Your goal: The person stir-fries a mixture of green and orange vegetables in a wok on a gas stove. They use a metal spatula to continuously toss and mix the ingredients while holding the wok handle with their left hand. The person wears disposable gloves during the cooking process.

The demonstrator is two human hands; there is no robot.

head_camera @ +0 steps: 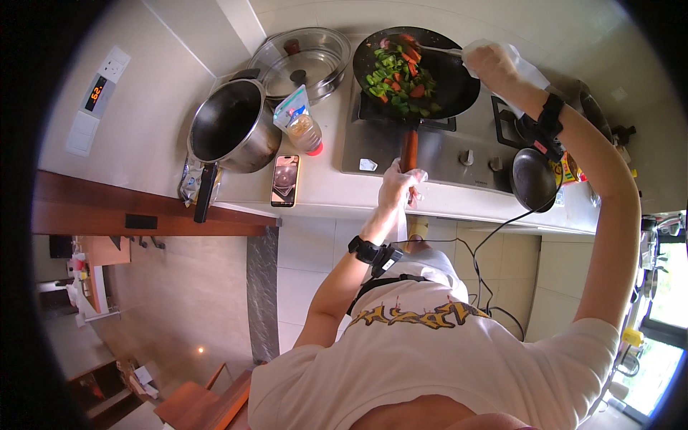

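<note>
A black wok (457,91) stands on the left burner of a stainless steel gas hob (430,156). Chopped green peppers (395,70) mixed with orange-red pieces (417,90), perhaps carrot, lie mostly in its left half. My left hand (398,185), in a clear plastic glove, grips the wok's brown handle (409,150) near its lower end. Gloved as well, my right hand (489,64) is above the wok's right rim, closed around the handle of a metal utensil (441,49). The utensil's head is among the food at the back and cannot be made out.
Left of the hob stand a steel pot (236,129), a steamer with glass lid (306,59), a red-capped bottle (305,134) and a phone (285,180). A small dark pan (533,180) overhangs the counter's front edge at right. Black cables (475,252) hang from both wrist devices.
</note>
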